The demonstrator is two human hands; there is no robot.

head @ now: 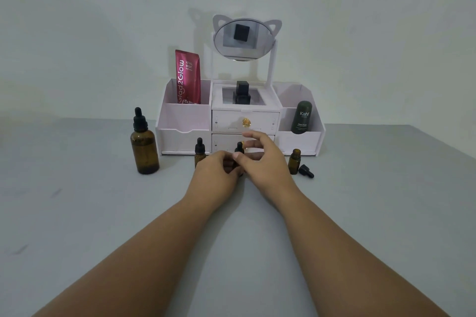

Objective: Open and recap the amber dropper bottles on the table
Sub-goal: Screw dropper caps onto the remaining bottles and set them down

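Observation:
Several amber dropper bottles stand on the grey table in front of a white organiser. A large capped bottle (144, 148) is at the left. A small capped bottle (200, 152) stands just left of my hands. My left hand (216, 169) wraps the body of a middle small bottle, mostly hidden, while my right hand (260, 159) pinches its black dropper cap (239, 148) with thumb and forefinger, the other fingers spread. At the right an uncapped small bottle (295, 161) stands upright, its black dropper cap (306, 171) lying beside it on the table.
The white organiser (184, 120) with drawers and a cat-ear mirror (243, 38) sits against the wall. It holds a red tube (188, 77), a black perfume bottle (242, 93) and a dark green bottle (301, 117). Grey table (103, 213) stretches toward me.

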